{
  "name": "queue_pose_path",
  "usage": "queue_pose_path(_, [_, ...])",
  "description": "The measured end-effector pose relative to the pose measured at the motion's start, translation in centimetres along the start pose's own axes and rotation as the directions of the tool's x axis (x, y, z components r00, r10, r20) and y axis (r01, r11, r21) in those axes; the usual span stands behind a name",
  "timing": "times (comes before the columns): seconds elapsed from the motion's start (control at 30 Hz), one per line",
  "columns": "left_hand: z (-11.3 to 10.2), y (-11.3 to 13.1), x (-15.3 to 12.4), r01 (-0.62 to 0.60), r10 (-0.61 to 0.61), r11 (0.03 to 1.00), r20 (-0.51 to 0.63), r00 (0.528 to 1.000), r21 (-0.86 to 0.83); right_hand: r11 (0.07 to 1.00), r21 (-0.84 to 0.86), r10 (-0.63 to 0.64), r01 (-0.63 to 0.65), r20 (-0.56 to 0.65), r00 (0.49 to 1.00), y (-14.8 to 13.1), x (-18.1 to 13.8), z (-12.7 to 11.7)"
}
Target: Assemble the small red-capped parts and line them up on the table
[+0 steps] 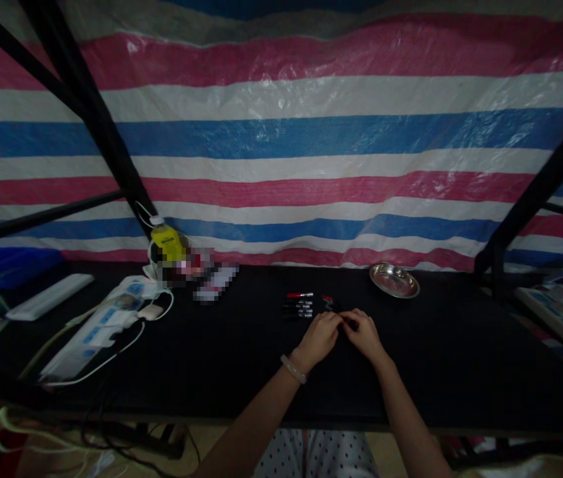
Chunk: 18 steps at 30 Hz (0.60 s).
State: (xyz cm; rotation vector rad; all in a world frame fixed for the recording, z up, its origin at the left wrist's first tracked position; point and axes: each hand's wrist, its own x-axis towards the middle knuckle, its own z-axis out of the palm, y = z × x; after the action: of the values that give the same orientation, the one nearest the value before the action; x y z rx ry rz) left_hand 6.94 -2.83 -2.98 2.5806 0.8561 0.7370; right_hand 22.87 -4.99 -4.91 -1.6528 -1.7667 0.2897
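My left hand [320,337] and my right hand [362,333] meet over the black table, fingertips touching. The fingers of both are drawn together in a pinch, and what lies between them is too dark and small to make out. Just beyond the fingertips is a small group of red and dark pieces [328,300], perhaps pen caps. To the left, a red marker [300,295] lies in a row above several black markers [297,309], all pointing sideways.
A round metal dish [395,281] stands at the back right. Left on the black table [202,358] are a power strip [97,325] with plugs and cables, a long white box [51,297] and a yellow bottle [168,242]. Black frame bars [97,133] rise before a striped sheet.
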Motion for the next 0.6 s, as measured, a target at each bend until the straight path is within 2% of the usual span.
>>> queue_pose_path(0.23, [-0.06, 0.04, -0.05, -0.002, 0.003, 1.0, -0.022, 1.0, 0.029, 0.991, 0.134, -0.002, 0.013, -0.08, 0.997, 0.06, 0.11, 0.15])
queue_pose_path(0.33, [-0.16, 0.16, -0.08, 0.018, -0.015, 0.997, -0.034, 0.999, 0.074, 0.966, 0.259, 0.063, -0.022, -0.151, 0.987, -0.11, 0.14, 0.28])
queue_pose_path(0.5, [0.01, 0.14, -0.03, 0.048, -0.044, 0.991, -0.039, 0.998, 0.123, 0.836, 0.536, 0.268, -0.115, -0.216, 0.939, -0.4, 0.29, 0.65])
queue_pose_path(0.6, [0.07, 0.17, 0.05, 0.06, -0.055, 0.994, -0.049, 0.997, 0.088, 0.715, 0.683, 0.351, -0.145, -0.171, 0.921, -0.74, 0.44, 0.79])
